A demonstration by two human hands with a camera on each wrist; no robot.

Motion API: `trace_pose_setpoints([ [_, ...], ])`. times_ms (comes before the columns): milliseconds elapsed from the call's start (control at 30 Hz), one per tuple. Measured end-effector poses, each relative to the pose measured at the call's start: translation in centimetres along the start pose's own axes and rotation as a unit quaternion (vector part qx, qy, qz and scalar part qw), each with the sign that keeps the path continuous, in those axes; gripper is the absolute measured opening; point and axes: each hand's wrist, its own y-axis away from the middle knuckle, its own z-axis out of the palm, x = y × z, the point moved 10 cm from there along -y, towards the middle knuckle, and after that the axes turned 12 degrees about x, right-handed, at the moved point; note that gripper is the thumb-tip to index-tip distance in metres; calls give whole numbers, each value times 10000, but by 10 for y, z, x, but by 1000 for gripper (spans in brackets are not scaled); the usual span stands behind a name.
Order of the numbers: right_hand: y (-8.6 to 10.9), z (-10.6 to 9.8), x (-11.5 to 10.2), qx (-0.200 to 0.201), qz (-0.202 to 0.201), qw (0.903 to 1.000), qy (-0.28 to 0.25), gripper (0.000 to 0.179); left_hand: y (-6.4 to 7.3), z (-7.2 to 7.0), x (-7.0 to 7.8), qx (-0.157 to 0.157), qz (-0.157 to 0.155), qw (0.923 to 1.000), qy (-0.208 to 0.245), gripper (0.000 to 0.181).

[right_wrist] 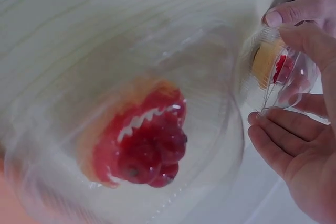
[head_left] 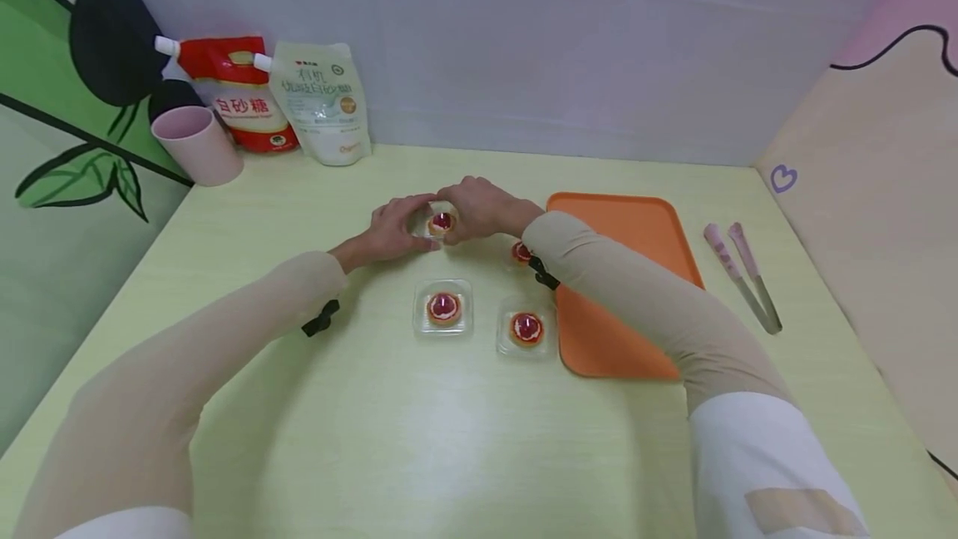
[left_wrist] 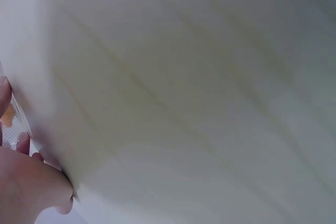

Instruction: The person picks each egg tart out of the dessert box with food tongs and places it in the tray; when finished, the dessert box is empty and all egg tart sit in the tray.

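At the back of the group, a clear plastic box with a red-topped tart (head_left: 441,224) in it sits between both hands. My left hand (head_left: 391,229) holds its left side, thumb low and fingers at the top edge. From the right, my right hand (head_left: 482,208) grips the same box. In the right wrist view its domed lid covers the tart (right_wrist: 268,66), with my right fingertips (right_wrist: 255,119) at the rim. Only part of my left hand (left_wrist: 31,182) shows in the left wrist view. Beneath my right wrist stands another boxed tart (head_left: 520,253).
Two more boxed tarts stand nearer, one left (head_left: 443,307) and one right (head_left: 526,328). An orange tray (head_left: 621,348) lies to the right under my forearm, with pink-handled tongs (head_left: 748,281) beyond. At the back left are a pink cup (head_left: 198,148), a red pouch (head_left: 247,98) and a pale pouch (head_left: 322,106).
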Motion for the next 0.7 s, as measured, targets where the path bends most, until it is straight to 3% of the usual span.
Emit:
trace_pose_setpoints([
  [400, -4, -4, 0, -102, -5, 9999, -34, 71, 1, -2, -1, -18, -58, 9999, 107, 83],
  [700, -3, -1, 17, -326, 581, 9937, -896, 71, 2, 0, -1, 26, -60, 9998, 214, 84],
])
